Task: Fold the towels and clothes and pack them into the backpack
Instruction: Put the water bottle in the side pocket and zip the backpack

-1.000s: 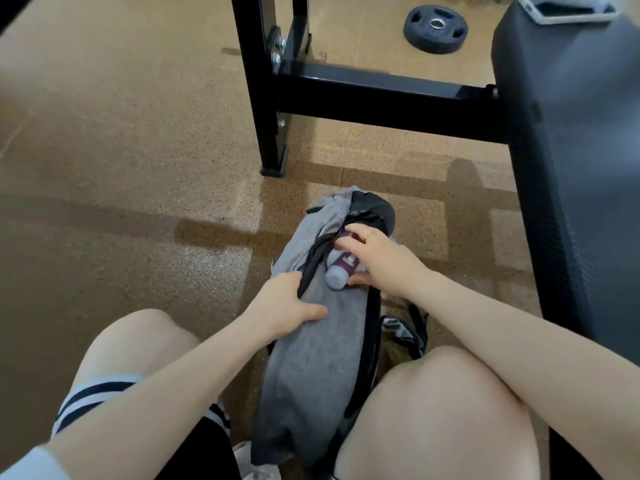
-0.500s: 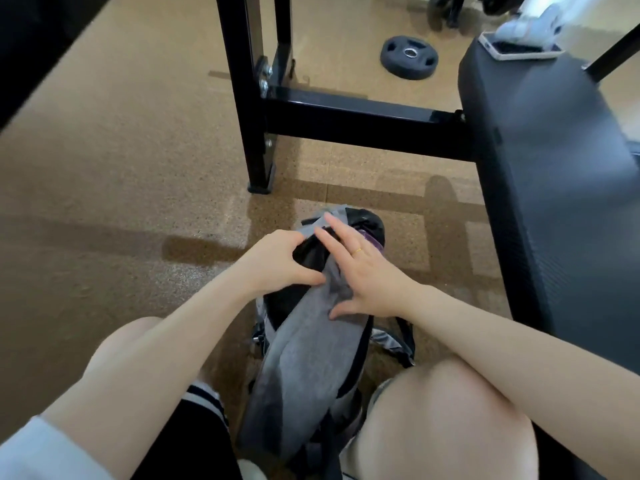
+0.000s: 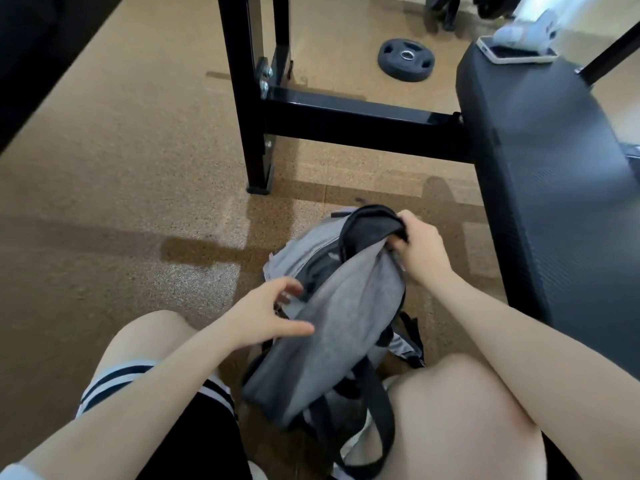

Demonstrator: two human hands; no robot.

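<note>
Head view, seated person, knees either side of the load. Grey backpack [image 3: 346, 327] stands on the speckled cork-coloured floor [image 3: 114, 188] between the legs, tilted, its top pointing away from the body. Black strap [image 3: 375, 420] loops out at the near end.

Right hand [image 3: 417, 247]: fingers curled round the black rim at the backpack's top, gripping it; contents behind the rim not visible.

Left hand [image 3: 266, 318]: released, fingers spread and loosely bent, thumb extended over the grey side panel. Fingertips lie at the dark zipper edge on the left flank; actual contact there cannot be confirmed.

Surroundings: black padded worktop [image 3: 554, 188] runs along the right, just beside the backpack. A phone [image 3: 516, 53] lies at its far end, with a pale folded cloth [image 3: 526, 27] partly on it. Black steel frame [image 3: 329, 123] crosses beyond the backpack; a round weight plate [image 3: 407, 58] lies flat on the floor behind it.
</note>
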